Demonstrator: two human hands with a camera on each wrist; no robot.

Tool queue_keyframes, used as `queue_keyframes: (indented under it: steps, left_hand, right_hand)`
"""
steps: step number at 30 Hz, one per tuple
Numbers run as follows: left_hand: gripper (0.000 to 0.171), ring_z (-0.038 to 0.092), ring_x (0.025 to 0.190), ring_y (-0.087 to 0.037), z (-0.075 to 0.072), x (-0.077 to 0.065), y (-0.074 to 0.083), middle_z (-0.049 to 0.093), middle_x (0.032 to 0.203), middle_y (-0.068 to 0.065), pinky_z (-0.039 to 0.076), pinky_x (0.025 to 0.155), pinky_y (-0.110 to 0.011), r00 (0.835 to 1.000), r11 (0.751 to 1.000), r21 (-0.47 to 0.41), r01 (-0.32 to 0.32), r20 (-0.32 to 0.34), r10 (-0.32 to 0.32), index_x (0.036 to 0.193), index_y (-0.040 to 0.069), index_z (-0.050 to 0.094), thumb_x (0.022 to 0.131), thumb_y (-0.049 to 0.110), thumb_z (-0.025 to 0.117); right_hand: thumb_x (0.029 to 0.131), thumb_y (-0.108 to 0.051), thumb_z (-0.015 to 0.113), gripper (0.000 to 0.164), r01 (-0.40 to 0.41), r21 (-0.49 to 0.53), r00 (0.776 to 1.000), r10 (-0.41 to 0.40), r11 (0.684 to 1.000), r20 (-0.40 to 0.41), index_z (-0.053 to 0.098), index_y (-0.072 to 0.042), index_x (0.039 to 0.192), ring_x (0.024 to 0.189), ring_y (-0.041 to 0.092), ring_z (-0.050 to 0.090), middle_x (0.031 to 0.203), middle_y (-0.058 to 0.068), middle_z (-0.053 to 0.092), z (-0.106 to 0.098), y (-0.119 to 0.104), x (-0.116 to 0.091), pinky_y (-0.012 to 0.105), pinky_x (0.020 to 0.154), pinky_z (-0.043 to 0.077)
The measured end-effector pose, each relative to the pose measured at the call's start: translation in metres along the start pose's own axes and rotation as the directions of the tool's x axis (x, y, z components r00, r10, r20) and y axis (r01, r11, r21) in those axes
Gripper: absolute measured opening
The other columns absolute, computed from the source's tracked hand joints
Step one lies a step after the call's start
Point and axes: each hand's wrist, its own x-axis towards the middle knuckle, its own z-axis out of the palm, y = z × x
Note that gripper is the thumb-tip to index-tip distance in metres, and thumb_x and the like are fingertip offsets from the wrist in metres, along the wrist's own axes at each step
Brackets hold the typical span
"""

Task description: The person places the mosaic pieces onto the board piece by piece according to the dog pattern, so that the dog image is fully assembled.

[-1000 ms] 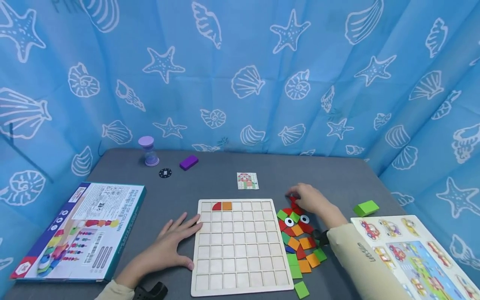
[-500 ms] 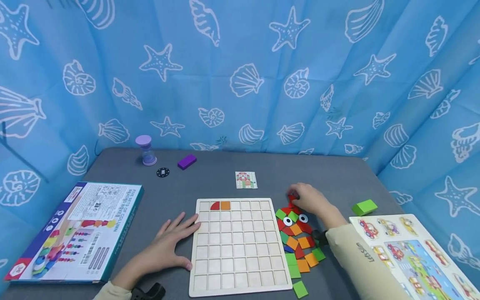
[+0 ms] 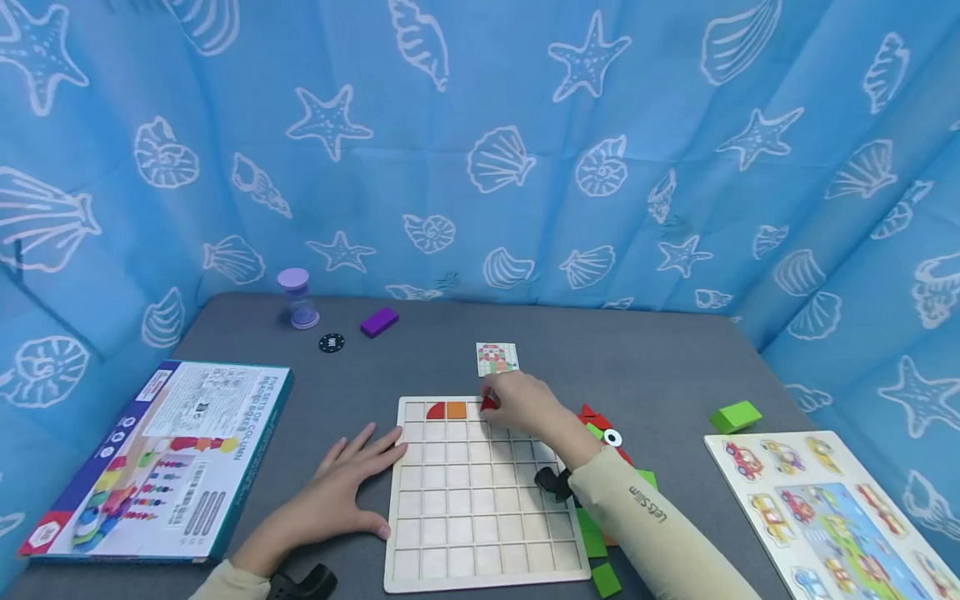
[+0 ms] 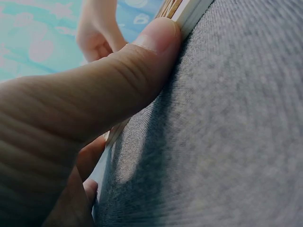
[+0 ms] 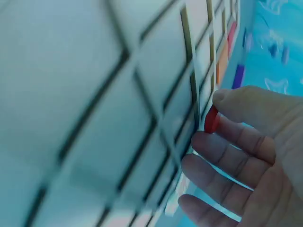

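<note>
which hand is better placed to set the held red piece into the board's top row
Likely the right hand: it pinches the red piece by the top row of the grid board. The left hand touches the board's left side.

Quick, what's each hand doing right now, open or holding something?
Left hand: open, touching the edge of the grid board.
Right hand: pinching a red piece.

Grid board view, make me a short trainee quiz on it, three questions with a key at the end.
1. Which hand holds the red piece?
2. True or false: the left hand touches the purple block.
3. What colour is the square tile set beside the red quarter circle in the grid board?

Key:
1. The right hand.
2. False; it touches the grid board's edge.
3. Orange.
</note>
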Motion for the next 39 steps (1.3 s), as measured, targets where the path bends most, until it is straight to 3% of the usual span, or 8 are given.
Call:
queue_keyframes:
  steps: [6,16,27,32,35,39]
  left_hand:
    - [0.102,0.007,0.135,-0.033,-0.001,0.004,0.003,0.022,0.147,0.003,0.001,0.100,-0.059,1.000,1.000,-0.006,-0.011,0.016,0.011,0.138,0.022,0.033,0.051,0.064,0.066]
    - [0.102,0.007,0.135,-0.033,-0.002,0.005,0.005,0.022,0.147,0.002,0.001,0.100,-0.059,1.000,1.000,-0.009,-0.006,0.024,0.006,0.138,0.022,0.034,0.051,0.064,0.067]
    - [0.103,0.006,0.135,-0.033,-0.001,0.003,0.003,0.022,0.147,0.002,0.000,0.099,-0.059,1.000,1.000,-0.023,0.010,0.027,-0.010,0.138,0.021,0.034,0.050,0.063,0.067]
    - [0.103,0.006,0.135,-0.033,-0.001,0.001,0.001,0.022,0.147,0.003,0.000,0.100,-0.059,1.000,1.000,-0.023,0.020,0.023,-0.019,0.138,0.020,0.035,0.050,0.062,0.068]
    - [0.103,0.006,0.135,-0.032,-0.001,0.001,0.001,0.022,0.147,0.003,0.000,0.100,-0.058,0.999,0.999,-0.021,0.027,0.021,-0.026,0.138,0.021,0.035,0.050,0.061,0.069]
    - [0.103,0.006,0.135,-0.032,-0.002,-0.001,0.001,0.022,0.147,0.003,0.000,0.100,-0.058,1.000,1.000,-0.015,0.025,0.018,-0.024,0.138,0.021,0.034,0.050,0.062,0.068]
  right_hand:
    - [0.077,-0.021,0.067,0.016,0.011,0.013,1.000,-0.011,1.000,-0.019,0.063,-0.015,0.091,0.062,0.009,0.048,0.071,-0.007,0.056,0.010,-0.009,0.007,0.024,0.055,0.041]
    - [0.078,-0.015,0.067,0.016,0.023,0.051,0.999,-0.022,0.998,-0.024,0.068,-0.015,0.094,0.074,0.008,0.053,0.088,-0.003,0.062,0.009,-0.014,0.000,0.026,0.064,0.046]
    - [0.077,-0.015,0.068,0.016,0.037,0.010,0.995,-0.036,0.999,-0.089,0.069,-0.017,0.093,0.074,0.007,0.055,0.086,-0.004,0.061,0.018,-0.015,0.000,0.025,0.063,0.047]
    - [0.078,-0.018,0.067,0.022,0.039,0.010,0.996,-0.038,0.999,-0.075,0.069,-0.018,0.100,0.075,0.008,0.055,0.090,-0.003,0.061,0.017,-0.016,-0.001,0.025,0.062,0.046]
    - [0.079,-0.019,0.066,0.028,0.019,0.038,0.997,-0.017,0.999,-0.070,0.066,-0.019,0.107,0.084,0.011,0.058,0.101,-0.001,0.062,0.011,-0.011,-0.007,0.029,0.065,0.047]
    - [0.078,-0.019,0.067,0.032,-0.039,0.054,0.994,0.045,0.998,-0.098,0.064,-0.018,0.110,0.089,0.017,0.058,0.102,0.002,0.061,-0.003,0.013,-0.019,0.034,0.068,0.048]
